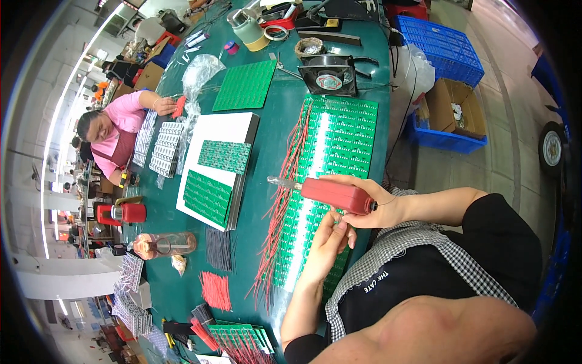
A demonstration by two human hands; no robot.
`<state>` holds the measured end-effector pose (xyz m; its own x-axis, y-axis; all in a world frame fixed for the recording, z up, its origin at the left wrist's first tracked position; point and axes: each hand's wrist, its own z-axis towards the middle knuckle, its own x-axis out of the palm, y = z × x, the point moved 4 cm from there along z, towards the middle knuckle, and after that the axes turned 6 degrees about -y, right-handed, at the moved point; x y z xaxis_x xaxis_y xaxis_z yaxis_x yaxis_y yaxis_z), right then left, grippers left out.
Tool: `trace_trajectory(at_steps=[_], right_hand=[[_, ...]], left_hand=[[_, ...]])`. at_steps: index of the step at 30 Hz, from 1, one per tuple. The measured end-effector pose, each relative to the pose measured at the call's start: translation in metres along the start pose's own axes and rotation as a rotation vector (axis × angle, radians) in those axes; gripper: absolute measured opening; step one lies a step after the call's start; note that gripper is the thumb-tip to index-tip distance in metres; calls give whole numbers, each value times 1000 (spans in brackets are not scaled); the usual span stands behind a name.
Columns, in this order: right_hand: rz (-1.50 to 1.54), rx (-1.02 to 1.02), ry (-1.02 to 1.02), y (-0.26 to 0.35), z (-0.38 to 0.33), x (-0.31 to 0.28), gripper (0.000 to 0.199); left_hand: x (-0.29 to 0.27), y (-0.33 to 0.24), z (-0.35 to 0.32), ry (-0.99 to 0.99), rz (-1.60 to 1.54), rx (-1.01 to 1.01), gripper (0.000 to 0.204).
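wiring, by the look of it, is the step in hand: red wires (295, 145) lie along the left side of the green circuit panels (357, 130), spread on the table (242, 297) near the person's body. the right hand (388, 209) is closed around a red tool (339, 195), its pale nozzle pointing out over the wires. just beside it, the left hand (329, 239) has thumb and fingers drawn together; whether they pinch anything, i can't tell. the two hands work almost touching, and the next move seems to call for a steady tip and a fine, unhurried pinch.

now the materials! the tool's body is blocky with rounded edges; the panels are thin, flat and glossy, printed in repeating rows, with a white glare streaking down them. the wires look slim and bendy, fanning loosely at their lower ends. beyond, a square black fan (330, 76) stands by the panels' far end.
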<state>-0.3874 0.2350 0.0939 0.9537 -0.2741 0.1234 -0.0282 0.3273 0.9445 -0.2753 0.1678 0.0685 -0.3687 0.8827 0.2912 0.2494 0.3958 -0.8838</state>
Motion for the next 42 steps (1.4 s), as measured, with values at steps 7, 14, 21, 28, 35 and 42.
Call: trace_trajectory(at_steps=[7, 14, 21, 28, 35, 42], right_hand=[[165, 269, 77, -5, 7, -14, 67], [48, 272, -110, -35, 12, -29, 49], [8, 309, -120, -43, 2, -30, 48], [-243, -35, 41, -17, 16, -57, 57], [-531, -159, 398, -18, 9, -52, 59], [-240, 326, -14, -27, -7, -70, 51]], left_hand=[[-2, 1, 13, 175, 39, -163, 25], [-4, 2, 30, 201, -173, -153, 23], [-17, 13, 32, -104, -278, -1, 12], [-20, 10, 21, -22, -284, -105, 12], [-25, 11, 23, -73, -326, -40, 12], [-105, -43, -30, -841, 778, 528, 9]])
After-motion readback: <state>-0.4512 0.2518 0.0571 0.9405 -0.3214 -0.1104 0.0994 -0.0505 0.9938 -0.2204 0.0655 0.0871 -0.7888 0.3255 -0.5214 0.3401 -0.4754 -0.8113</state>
